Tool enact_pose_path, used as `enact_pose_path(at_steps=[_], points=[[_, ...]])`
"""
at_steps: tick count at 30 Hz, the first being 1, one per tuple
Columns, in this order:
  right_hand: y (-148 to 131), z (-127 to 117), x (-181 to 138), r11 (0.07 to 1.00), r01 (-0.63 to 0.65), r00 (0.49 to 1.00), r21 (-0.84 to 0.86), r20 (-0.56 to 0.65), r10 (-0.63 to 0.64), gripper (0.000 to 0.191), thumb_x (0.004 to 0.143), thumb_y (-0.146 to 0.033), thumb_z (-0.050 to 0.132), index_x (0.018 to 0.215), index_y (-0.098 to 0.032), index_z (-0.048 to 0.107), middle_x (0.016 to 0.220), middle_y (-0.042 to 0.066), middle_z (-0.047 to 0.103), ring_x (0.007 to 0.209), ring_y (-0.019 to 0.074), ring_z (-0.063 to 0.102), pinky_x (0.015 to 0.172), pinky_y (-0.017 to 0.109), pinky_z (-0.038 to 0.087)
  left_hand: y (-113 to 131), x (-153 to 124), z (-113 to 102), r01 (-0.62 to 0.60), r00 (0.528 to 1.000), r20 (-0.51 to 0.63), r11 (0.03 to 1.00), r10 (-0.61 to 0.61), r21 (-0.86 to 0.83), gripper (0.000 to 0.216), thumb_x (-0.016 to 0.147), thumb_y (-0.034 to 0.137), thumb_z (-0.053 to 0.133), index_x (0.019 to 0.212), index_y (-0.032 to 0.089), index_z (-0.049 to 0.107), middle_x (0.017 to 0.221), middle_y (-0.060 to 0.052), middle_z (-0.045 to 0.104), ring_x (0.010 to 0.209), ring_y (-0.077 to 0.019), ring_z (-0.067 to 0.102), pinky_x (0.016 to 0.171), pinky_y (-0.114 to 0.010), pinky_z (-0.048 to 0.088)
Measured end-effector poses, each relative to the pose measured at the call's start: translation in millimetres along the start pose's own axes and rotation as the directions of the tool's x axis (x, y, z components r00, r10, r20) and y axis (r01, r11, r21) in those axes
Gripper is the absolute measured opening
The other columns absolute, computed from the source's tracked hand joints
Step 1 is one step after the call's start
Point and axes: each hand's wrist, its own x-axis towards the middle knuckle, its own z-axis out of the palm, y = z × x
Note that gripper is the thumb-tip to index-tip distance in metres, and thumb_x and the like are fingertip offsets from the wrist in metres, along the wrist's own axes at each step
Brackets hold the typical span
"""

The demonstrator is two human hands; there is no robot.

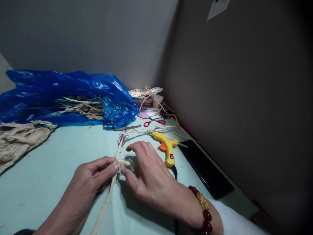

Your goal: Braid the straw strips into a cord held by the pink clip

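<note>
My left hand (90, 178) pinches a pale straw braid (119, 150) between thumb and index finger, right at a knotted part. A long straw strand (105, 205) runs from the pinch down toward the front edge of the view. My right hand (151, 176) is at the other side of the knot, its thumb and index finger spread apart. A short strand (129, 163) goes from the knot into the gap of that hand; its end is hidden. The braid's far end reaches a small wire-framed reddish piece (123, 138). Beyond the right hand lies a yellow glue gun (168, 143).
A blue plastic bag (73, 85) holding dry straw (85, 107) lies at the back left. Woven straw work (22, 140) is at the left edge. Red-handled scissors (154, 122), a paper cup (157, 100) and a basket (137, 93) stand behind. A black phone-like slab (207, 173) lies right, near the wall.
</note>
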Motion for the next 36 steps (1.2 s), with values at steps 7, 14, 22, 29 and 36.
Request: enact_pose_path(at_steps=[7,14,22,29,36], points=[[0.1,4.4,-0.6,0.996,-0.010,0.990,0.093,0.140,-0.003,0.016,0.094,-0.018,0.041,0.078,-0.018,0.042,0.069,-0.002,0.049,0.059,0.0097,0.037,0.056,0.023,0.028,1.5,3.4,1.5,-0.061,0.998,0.010,0.992,0.060,0.108,0.024,0.070,0.041,0.071,0.082,0.020,0.071,0.076,0.000,0.067,0.077,-0.0199,0.059,0.070,-0.027,0.044],[2.8,8.1,3.1,0.996,0.002,0.991,0.094,0.134,-0.014,0.024,0.096,-0.021,0.040,0.076,-0.016,0.051,0.067,-0.001,0.056,0.056,0.0080,0.042,0.055,0.023,0.028,6.1,3.1,2.7,-0.081,0.994,0.084,0.977,0.066,0.196,0.025,0.072,0.043,0.067,0.079,0.020,0.069,0.071,0.002,0.063,0.078,-0.0199,0.057,0.069,-0.025,0.042],[7.7,6.5,5.3,0.995,0.023,0.993,0.097,0.113,-0.034,0.025,0.094,-0.021,0.046,0.084,-0.014,0.068,0.068,0.001,0.066,0.055,0.0079,0.046,0.054,0.023,0.028,-0.2,4.5,2.2,-0.055,0.992,0.113,0.996,0.048,0.064,0.027,0.070,0.044,0.070,0.082,0.019,0.068,0.077,-0.001,0.067,0.078,-0.0195,0.058,0.074,-0.029,0.045],[13.3,5.5,7.6,0.997,0.062,0.990,0.052,0.120,-0.068,0.022,0.092,-0.018,0.049,0.082,-0.015,0.068,0.075,0.003,0.070,0.058,0.0091,0.053,0.054,0.023,0.028,4.5,1.9,4.9,-0.008,0.997,0.071,0.998,0.004,0.055,0.033,0.065,0.047,0.072,0.083,0.020,0.067,0.071,0.000,0.065,0.072,-0.0200,0.060,0.065,-0.029,0.045],[12.6,9.2,2.2,0.945,0.196,0.980,-0.262,0.087,-0.179,0.014,0.086,-0.017,0.053,0.073,-0.016,0.057,0.065,0.000,0.062,0.053,0.0099,0.044,0.051,0.027,0.021,3.5,4.0,1.7,-0.144,0.988,0.092,0.966,0.127,0.215,0.029,0.072,0.048,0.065,0.082,0.021,0.065,0.081,-0.002,0.069,0.083,-0.0231,0.060,0.079,-0.032,0.042]])
